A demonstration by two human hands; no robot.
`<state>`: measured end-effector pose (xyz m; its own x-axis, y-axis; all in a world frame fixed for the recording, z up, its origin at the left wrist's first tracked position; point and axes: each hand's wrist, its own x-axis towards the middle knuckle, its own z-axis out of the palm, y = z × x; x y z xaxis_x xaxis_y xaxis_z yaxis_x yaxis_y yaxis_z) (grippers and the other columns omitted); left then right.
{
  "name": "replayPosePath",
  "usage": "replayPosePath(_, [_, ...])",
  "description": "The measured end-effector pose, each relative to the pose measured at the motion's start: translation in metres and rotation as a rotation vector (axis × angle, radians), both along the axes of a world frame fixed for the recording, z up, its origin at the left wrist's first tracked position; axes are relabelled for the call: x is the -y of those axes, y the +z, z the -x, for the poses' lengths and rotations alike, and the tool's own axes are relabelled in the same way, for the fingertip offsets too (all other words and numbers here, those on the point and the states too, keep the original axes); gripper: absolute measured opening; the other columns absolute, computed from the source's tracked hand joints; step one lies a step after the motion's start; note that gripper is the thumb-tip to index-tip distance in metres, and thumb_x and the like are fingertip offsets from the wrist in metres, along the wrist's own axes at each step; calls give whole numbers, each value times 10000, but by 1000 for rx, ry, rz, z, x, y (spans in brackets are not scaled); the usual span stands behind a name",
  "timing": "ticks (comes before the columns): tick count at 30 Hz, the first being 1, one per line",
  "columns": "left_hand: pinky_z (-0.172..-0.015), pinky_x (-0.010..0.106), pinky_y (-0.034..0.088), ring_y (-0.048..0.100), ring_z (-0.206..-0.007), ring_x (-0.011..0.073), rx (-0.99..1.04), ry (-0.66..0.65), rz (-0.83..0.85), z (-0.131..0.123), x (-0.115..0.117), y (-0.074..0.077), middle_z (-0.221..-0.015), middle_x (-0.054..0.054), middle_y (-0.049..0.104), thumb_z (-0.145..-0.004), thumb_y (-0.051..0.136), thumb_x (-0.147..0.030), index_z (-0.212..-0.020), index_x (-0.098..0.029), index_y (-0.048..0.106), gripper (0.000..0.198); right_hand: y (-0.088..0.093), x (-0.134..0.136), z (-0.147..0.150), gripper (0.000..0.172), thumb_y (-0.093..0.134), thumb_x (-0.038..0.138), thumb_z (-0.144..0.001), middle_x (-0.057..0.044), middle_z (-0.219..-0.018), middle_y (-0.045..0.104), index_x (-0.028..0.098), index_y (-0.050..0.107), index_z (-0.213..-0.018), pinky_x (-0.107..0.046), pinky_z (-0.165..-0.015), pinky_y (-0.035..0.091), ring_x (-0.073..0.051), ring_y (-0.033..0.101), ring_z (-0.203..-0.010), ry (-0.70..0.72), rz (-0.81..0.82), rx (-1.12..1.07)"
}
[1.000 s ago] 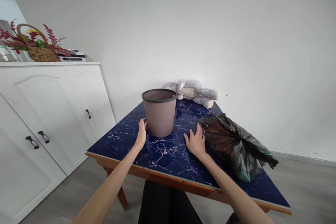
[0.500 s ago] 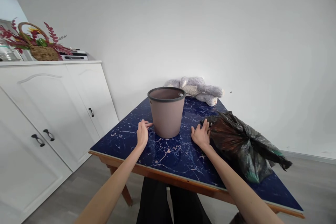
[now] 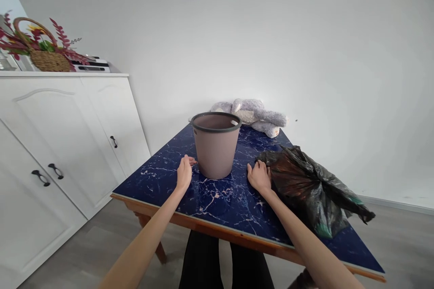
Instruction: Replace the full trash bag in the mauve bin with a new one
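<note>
A brownish-mauve trash bin [image 3: 216, 153] with a dark grey rim stands upright on the blue marbled table [image 3: 220, 201]. Beside its lower left wall rests my left hand [image 3: 185, 174], fingers extended, the tips at or almost at the bin; exact contact is unclear. My right hand [image 3: 259, 177] lies on the tabletop to the right of the bin, thumb apart from the fingers. Its fingertips touch the edge of a crumpled black plastic bag [image 3: 305, 180], which is gathered at a knot-like point. Neither hand grips anything that I can see.
A grey plush toy [image 3: 254, 113] lies at the table's far end against the white wall. White cabinets [image 3: 50, 135] stand on the left, topped by a wicker basket [image 3: 50, 59] of artificial flowers. The bag reaches over the table's right edge.
The view has shifted slightly. My right hand's fingers have lowered a little at the bag's edge, and my left hand's fingers have changed slightly. Bin and bag remain in place.
</note>
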<state>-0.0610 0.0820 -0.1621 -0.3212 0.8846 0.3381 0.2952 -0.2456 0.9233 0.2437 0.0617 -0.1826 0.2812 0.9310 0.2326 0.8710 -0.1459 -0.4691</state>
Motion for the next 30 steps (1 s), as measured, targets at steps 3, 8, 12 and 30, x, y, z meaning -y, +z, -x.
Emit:
replayPosePath(3, [-993, 489, 558, 746, -1021, 329, 4, -2, 7, -2, 2, 2, -1004, 140, 778, -1033, 318, -688, -942, -228, 648, 573, 1, 44, 6, 606, 330, 375, -1092, -250, -1619, 478, -13, 554, -1500, -509, -1313, 218, -357, 427, -1526, 151, -28, 36])
replayPosePath(8, [-1024, 507, 546, 740, -1026, 332, 6, 11, 15, -5, 8, 5, -1001, 136, 770, -1031, 340, -666, -923, -233, 643, 539, -9, 135, 12, 623, 341, 536, -1111, -125, -1637, 505, 142, 546, -1547, -473, -1302, 322, -303, 441, -1534, 400, -126, 41])
replayPosePath(12, [-1039, 495, 539, 729, -1059, 332, -8, 18, 13, -7, 11, 5, -1016, 125, 763, -1027, 357, -664, -924, -244, 638, 515, -11, 163, 15, 549, 367, 470, -1122, -134, -1612, 533, 183, 517, -1566, -527, -1258, 415, -322, 488, -1502, 419, -291, -12])
replayPosePath(30, [-1000, 456, 542, 722, -1030, 312, -40, 12, 29, -7, 19, 10, -1037, 116, 747, -1048, 344, -639, -935, -243, 632, 503, -12, 155, 22, 537, 427, 428, -1114, -140, -1622, 520, 178, 502, -1583, -602, -1275, 397, -364, 484, -1506, 382, -289, -24])
